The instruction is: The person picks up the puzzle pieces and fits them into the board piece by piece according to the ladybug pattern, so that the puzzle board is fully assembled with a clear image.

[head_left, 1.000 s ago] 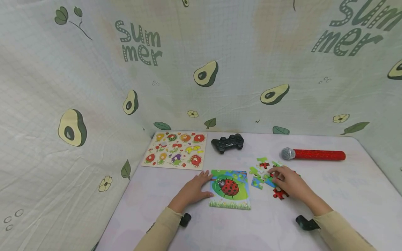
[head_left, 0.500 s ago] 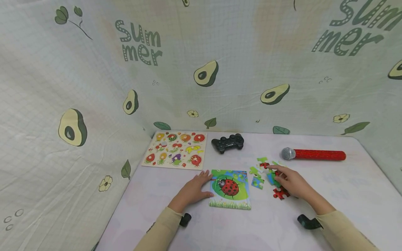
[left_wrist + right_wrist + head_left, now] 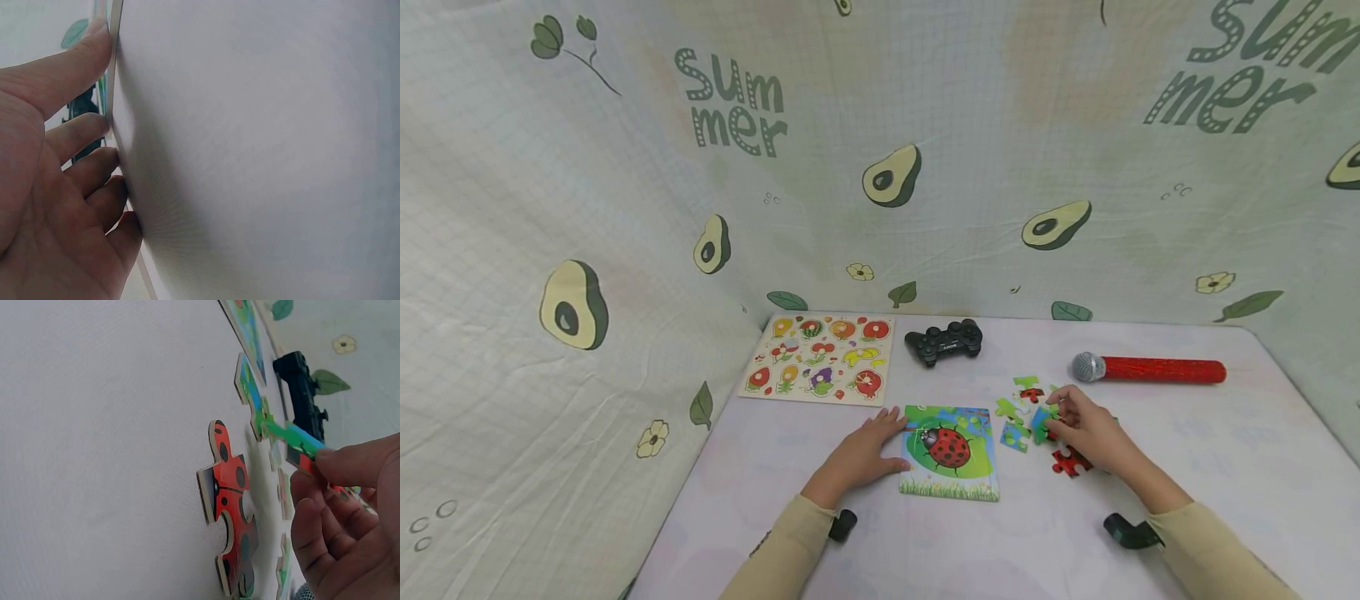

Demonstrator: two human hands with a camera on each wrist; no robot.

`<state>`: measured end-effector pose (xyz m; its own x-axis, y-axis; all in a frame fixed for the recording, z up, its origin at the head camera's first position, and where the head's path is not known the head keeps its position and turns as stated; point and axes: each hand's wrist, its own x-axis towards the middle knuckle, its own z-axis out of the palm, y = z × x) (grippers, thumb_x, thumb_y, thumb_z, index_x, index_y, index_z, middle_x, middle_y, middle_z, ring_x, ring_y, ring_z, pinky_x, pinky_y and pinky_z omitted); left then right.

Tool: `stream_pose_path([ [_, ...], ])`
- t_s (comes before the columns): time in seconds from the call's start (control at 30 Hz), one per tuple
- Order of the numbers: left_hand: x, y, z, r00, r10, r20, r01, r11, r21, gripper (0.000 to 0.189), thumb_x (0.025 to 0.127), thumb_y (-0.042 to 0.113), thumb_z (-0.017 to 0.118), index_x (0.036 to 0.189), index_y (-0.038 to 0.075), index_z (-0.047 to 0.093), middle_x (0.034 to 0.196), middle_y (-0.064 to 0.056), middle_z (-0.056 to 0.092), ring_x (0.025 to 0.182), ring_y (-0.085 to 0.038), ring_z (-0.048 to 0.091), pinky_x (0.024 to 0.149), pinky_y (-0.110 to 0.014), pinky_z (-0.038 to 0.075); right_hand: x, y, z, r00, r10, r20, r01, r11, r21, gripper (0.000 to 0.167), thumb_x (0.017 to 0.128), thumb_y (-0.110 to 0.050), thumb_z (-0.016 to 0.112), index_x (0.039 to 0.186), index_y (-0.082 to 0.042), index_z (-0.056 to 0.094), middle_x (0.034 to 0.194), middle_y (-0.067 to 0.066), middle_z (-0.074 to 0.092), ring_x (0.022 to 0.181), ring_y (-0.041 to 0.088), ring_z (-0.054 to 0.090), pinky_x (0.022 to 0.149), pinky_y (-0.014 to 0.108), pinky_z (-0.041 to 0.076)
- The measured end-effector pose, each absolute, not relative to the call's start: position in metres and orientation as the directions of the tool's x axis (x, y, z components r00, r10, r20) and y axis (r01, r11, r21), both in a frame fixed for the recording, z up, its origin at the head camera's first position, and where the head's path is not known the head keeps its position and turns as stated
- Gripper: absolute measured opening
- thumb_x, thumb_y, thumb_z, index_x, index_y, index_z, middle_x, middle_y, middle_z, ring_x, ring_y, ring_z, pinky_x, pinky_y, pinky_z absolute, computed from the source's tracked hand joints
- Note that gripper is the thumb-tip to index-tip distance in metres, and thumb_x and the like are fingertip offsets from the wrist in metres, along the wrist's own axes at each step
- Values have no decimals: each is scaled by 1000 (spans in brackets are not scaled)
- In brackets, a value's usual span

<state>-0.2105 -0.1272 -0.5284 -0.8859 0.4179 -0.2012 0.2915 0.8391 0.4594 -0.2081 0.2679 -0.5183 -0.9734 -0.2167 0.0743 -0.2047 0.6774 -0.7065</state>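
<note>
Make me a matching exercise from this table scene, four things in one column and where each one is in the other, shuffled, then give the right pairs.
Things:
1. microphone
2. game controller
3. ladybug puzzle board
4. green and blue puzzle piece

Places:
A. pinched in the right hand
B. touched at its edge by the left hand
C. far right of the table
D. beside the fruit peg board

Pairs: 1-C, 2-D, 3-B, 4-A

Staged play corner, avocado-print cloth backdrop [image 3: 880, 167], toys on covered table [image 3: 1225, 467]
</note>
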Motion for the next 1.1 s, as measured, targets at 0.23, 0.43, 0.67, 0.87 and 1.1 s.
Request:
stream_pose_path([
  [0.23, -210, -127, -529, -885, 416, -208, 285, 838, 464, 78, 89, 43, 78, 156, 21, 45, 165, 0, 32, 154, -23, 23, 122, -49, 29, -207, 266, -521, -969, -235, 70, -216, 681, -700, 37, 97, -13, 70, 133, -10, 64, 84, 1, 64, 63, 9, 53, 51, 26, 45],
  [0.43, -209, -127, -527, -884, 418, -209, 285, 836, 470, 78, 89, 43, 78, 156, 21, 45, 165, 0, 31, 154, -23, 22, 122, -49, 28, -206, 260, -522, -970, -209, 120, -233, 683, -692, 24, 94, -15, 75, 117, -13, 68, 101, 4, 72, 84, 17, 65, 67, 30, 55],
  [0.67, -209, -127, -527, -885, 416, -208, 287, 840, 461, 78, 89, 44, 77, 156, 21, 44, 165, 0, 31, 154, -23, 22, 122, -49, 28, -208, 255, -524, -977, -187, 100, -201, 667, -718, 24, 94, -15, 75, 117, -14, 68, 98, 2, 72, 80, 13, 63, 64, 25, 52],
  [0.87, -210, -126, -527, -887, 416, -202, 292, 842, 454, 78, 89, 44, 77, 156, 21, 44, 165, 0, 32, 154, -22, 23, 122, -48, 28, -209, 251, -525, -974, -193, 122, -220, 661, -717, 22, 95, -18, 74, 117, -14, 71, 102, 5, 73, 85, 15, 68, 63, 26, 53],
  [1.1, -210, -127, -528, -886, 414, -206, 287, 842, 457, 78, 89, 44, 78, 156, 22, 45, 165, 1, 32, 154, -23, 23, 122, -49, 29, -210, 245, -529, -968, -214, 130, -240, 644, -727, 22, 95, -16, 73, 118, -15, 71, 103, 5, 72, 88, 15, 67, 66, 26, 55],
])
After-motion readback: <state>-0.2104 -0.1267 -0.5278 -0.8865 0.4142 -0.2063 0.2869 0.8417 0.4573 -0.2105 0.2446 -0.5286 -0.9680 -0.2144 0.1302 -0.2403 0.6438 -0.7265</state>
